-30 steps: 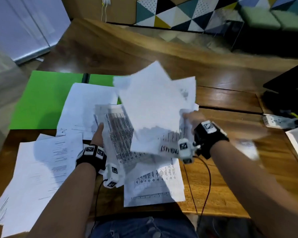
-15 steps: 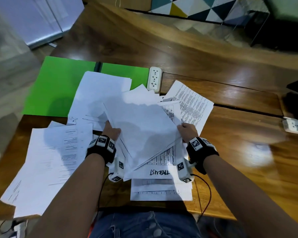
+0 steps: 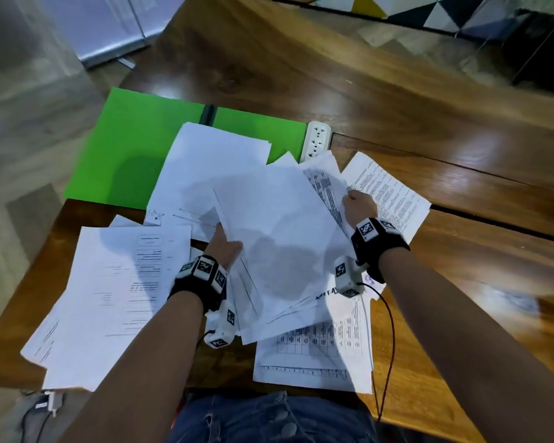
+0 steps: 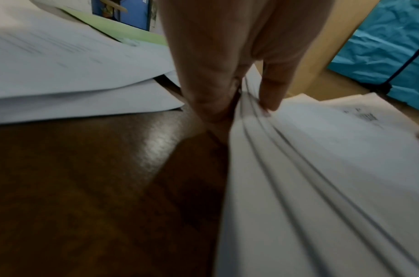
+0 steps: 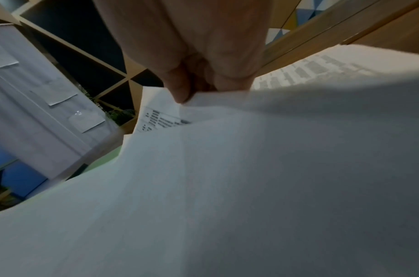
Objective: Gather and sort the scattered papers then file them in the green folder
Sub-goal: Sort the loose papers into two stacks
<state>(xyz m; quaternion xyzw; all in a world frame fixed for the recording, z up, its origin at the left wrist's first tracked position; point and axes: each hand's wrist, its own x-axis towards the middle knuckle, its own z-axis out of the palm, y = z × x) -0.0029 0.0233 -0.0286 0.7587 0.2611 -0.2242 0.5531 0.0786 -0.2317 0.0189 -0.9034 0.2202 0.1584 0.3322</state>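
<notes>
A loose bundle of white papers [image 3: 279, 238] is held between both hands just above the wooden table [image 3: 461, 282]. My left hand [image 3: 224, 243] pinches its left edge, thumb on top [image 4: 271, 97], fingers underneath. My right hand [image 3: 357, 206] grips the bundle's far right edge [image 5: 203, 105]. The open green folder [image 3: 125, 148] lies flat at the back left with white sheets [image 3: 211, 161] overlapping its right half. More printed sheets lie at the left [image 3: 115, 298], under the bundle near me [image 3: 317, 353], and at the right [image 3: 394, 193].
A white power strip [image 3: 315, 140] lies beside the folder's right edge, partly under paper. A red cable [image 3: 389, 340] runs from my right wrist off the near table edge. The left paper pile overhangs the near left table corner.
The bundle came down from mid-air to just over the table. My right hand slid from its near right side up to the far right edge; my left hand keeps hold of the left edge.
</notes>
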